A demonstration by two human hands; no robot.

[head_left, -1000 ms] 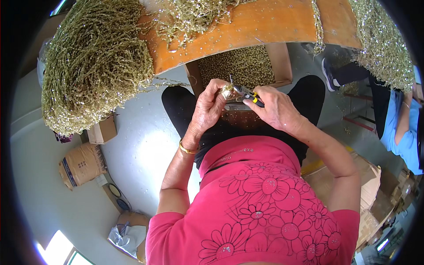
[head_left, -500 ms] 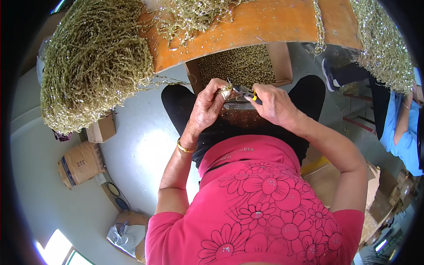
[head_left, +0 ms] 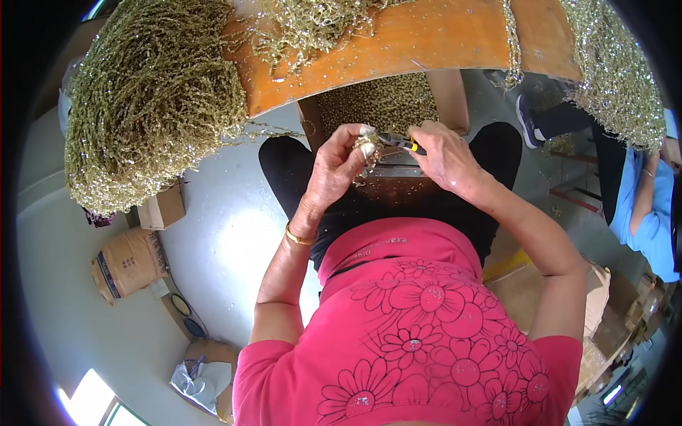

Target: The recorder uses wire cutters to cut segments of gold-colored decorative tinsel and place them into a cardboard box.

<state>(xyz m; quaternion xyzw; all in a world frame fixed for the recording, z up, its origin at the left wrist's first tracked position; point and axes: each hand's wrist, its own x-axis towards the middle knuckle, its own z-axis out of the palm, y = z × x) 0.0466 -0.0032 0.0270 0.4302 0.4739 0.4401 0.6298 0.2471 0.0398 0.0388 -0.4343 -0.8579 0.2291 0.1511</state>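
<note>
Pinched between the thumb and fingers of my left hand (head_left: 334,162) is a small cluster of gold glitter beads (head_left: 370,157), perhaps on wire; white wrapping covers the thumb and a fingertip. My right hand (head_left: 446,157) is closed around pliers (head_left: 399,142) with yellow-and-black handles. Their metal jaws point left and reach the beaded cluster. Exactly what the jaws bite on is too small to tell. Both hands are over my lap, in front of a cardboard box (head_left: 450,99) filled with small gold beads (head_left: 376,101).
An orange-brown table (head_left: 426,41) curves across the far side. A big heap of gold glitter strands (head_left: 153,106) hangs off its left end, and another bundle (head_left: 618,78) hangs at the right. A person in blue (head_left: 643,213) sits at the right. Cartons (head_left: 131,263) stand on the left.
My right hand has shifted slightly right with the pliers, which now lie flatter. The left fingers have turned, and more of the beaded cluster shows below them.
</note>
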